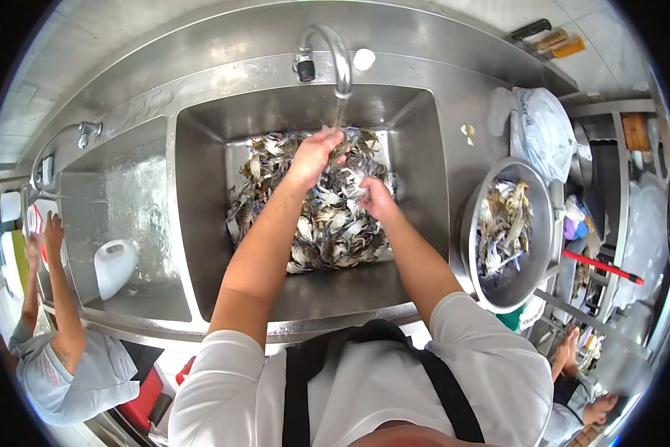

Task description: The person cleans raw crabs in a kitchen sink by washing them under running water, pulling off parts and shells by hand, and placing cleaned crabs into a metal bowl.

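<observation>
A heap of crabs point(327, 231), pale undersides and brownish legs showing, covers the bottom of the middle steel sink point(201, 186). My left hand point(318, 155) is just below the spout of the tap point(341, 71), in the thin running water, its fingers curled round a dark crab point(340, 153) that is partly hidden. Lower and to the right, my right hand point(378, 198) has thumb and fingers closed at a whitish crab point(359, 179) on the heap. Where that crab ends and its neighbours begin is hard to make out.
A steel bowl point(469, 249) holding more crabs stands right of the sink, near a white plastic bag point(540, 134). In the left sink point(152, 302) a white jug point(116, 267) lies in water. A co-worker's hands point(53, 235) are beyond it. Knives point(551, 39) lie at the back right.
</observation>
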Motion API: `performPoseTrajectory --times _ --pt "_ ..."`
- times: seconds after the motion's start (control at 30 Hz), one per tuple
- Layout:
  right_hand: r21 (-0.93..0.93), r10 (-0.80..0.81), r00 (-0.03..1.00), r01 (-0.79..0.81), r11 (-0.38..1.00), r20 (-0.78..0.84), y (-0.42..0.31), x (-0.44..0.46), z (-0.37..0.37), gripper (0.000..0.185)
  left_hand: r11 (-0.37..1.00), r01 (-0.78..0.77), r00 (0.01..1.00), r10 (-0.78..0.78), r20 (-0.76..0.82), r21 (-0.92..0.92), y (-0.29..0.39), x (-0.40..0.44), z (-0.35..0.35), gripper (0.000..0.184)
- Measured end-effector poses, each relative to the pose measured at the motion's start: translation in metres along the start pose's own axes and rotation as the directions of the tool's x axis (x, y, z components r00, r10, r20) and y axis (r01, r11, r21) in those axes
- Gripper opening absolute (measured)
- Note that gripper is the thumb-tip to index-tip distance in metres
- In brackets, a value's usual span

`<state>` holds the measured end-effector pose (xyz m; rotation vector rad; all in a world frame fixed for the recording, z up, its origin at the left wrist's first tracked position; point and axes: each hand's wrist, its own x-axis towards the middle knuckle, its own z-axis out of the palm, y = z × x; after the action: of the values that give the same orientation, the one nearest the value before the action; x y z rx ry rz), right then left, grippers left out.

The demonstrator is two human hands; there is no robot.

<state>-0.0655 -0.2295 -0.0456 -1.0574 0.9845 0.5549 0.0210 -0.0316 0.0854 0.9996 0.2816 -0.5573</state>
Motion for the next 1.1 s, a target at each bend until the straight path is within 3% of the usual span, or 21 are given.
performPoseTrajectory --times 0.1,0.17,0.2,0.23,0.27,0.33,0.4,0.5,0.53,0.57,0.63,0.7,0.87,0.93,0.97,1.0,1.03,1.07,1.1 --pt "0.157 -0.105 0.976 0.076 0.985 0.191 -0.012 -0.038 0.034 0.026 0.998 0.050 0.997 -0.047 0.068 -0.049 0.004 -0.009 0.012 0.021" --pt "0.215 -0.151 0.937 0.085 0.973 0.314 -0.020 -0.054 0.051 0.024 0.993 -0.013 0.999 0.008 0.044 0.114 0.015 -0.021 0.027 0.021" --pt "0.236 -0.243 0.872 0.153 0.960 0.426 -0.025 -0.060 0.061 0.027 0.992 -0.011 0.999 0.005 0.049 0.127 0.021 -0.027 0.031 0.021" --pt "0.174 -0.224 0.836 0.155 0.972 0.502 -0.032 -0.060 0.069 0.030 0.870 -0.132 0.991 0.117 0.061 0.475 0.028 -0.031 0.034 0.026" --pt "0.112 -0.195 0.795 0.160 0.981 0.574 -0.039 -0.066 0.079 0.033 0.617 -0.223 0.970 0.215 0.111 0.754 0.037 -0.039 0.038 0.032" --pt "0.145 -0.210 0.792 0.155 0.977 0.573 -0.051 -0.092 0.098 0.037 0.729 -0.242 0.962 0.264 0.063 0.640 0.035 -0.033 0.026 0.027" --pt "0.128 -0.220 0.773 0.179 0.975 0.595 -0.060 -0.099 0.108 0.034 0.846 -0.194 0.954 0.281 -0.105 0.496 0.068 -0.067 0.035 0.028" --pt "0.157 -0.294 0.753 0.250 0.955 0.589 -0.070 -0.102 0.121 0.032 0.865 -0.292 0.845 0.433 -0.313 0.409 0.064 -0.065 -0.004 0.023" --pt "0.121 -0.249 0.803 0.219 0.968 0.541 -0.075 -0.101 0.123 0.033 0.879 -0.286 0.798 0.439 -0.413 0.381 0.064 -0.070 -0.011 0.021" --pt "0.087 -0.204 0.848 0.186 0.979 0.490 -0.079 -0.105 0.127 0.034 0.877 -0.294 0.797 0.444 -0.409 0.379 0.061 -0.072 -0.019 0.021" --pt "0.151 -0.238 0.827 0.186 0.971 0.510 -0.083 -0.117 0.133 0.035 0.924 -0.220 0.787 0.357 -0.503 0.313 0.051 -0.075 -0.035 0.018" --pt "0.241 -0.331 0.773 0.234 0.942 0.541 -0.084 -0.123 0.138 0.037 0.942 -0.209 0.822 0.314 -0.475 0.261 0.036 -0.074 -0.047 0.017" --pt "0.287 -0.336 0.772 0.206 0.935 0.539 -0.097 -0.140 0.144 0.041 0.984 -0.090 0.874 0.151 -0.462 0.153 0.017 -0.074 -0.043 0.016" --pt "0.332 -0.355 0.792 0.204 0.921 0.498 -0.101 -0.143 0.143 0.044 0.972 -0.183 0.865 0.232 -0.445 0.150 0.016 -0.067 -0.032 0.016" --pt "0.332 -0.357 0.836 0.226 0.916 0.417 -0.101 -0.141 0.143 0.045 0.943 -0.221 0.853 0.311 -0.418 0.250 0.020 -0.068 -0.020 0.018" --pt "0.334 -0.359 0.838 0.228 0.914 0.411 -0.100 -0.139 0.141 0.045 0.903 -0.255 0.839 0.385 -0.384 0.347 0.024 -0.070 -0.012 0.020" --pt "0.299 -0.334 0.843 0.219 0.929 0.422 -0.101 -0.133 0.138 0.042 0.703 -0.371 0.748 0.614 -0.254 0.607 0.008 -0.038 -0.028 0.026" --pt "0.261 -0.307 0.847 0.208 0.943 0.433 -0.104 -0.142 0.140 0.040 0.699 -0.391 0.816 0.564 -0.126 0.598 0.038 -0.069 0.007 0.034" --pt "0.328 -0.337 0.852 0.211 0.921 0.400 -0.103 -0.150 0.145 0.035 0.486 -0.469 0.739 0.673 0.027 0.738 0.036 -0.060 0.011 0.035"
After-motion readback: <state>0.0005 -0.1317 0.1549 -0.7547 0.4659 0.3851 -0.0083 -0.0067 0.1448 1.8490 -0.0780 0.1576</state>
